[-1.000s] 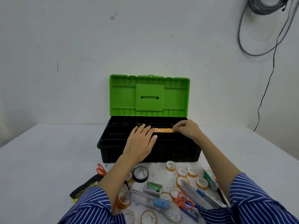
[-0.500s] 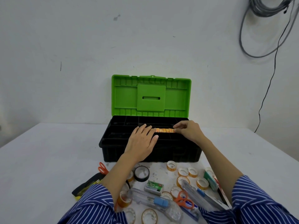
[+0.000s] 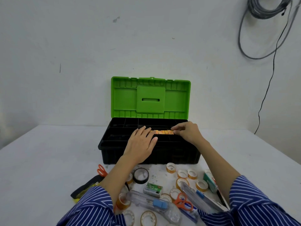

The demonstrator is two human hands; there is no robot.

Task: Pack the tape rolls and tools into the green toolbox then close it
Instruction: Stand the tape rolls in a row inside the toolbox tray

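Two hands meet over the open toolbox at centre frame: left hand flat, fingers together; right hand pinching an orange strip.

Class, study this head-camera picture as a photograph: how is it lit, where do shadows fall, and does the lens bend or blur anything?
Head view: soft, even light with no glare; faint shadows only under the toolbox and forearms. The wide lens bows the table edges outward. Focus is fair at the left hand and right hand, softer on the tape rolls near the bottom edge.
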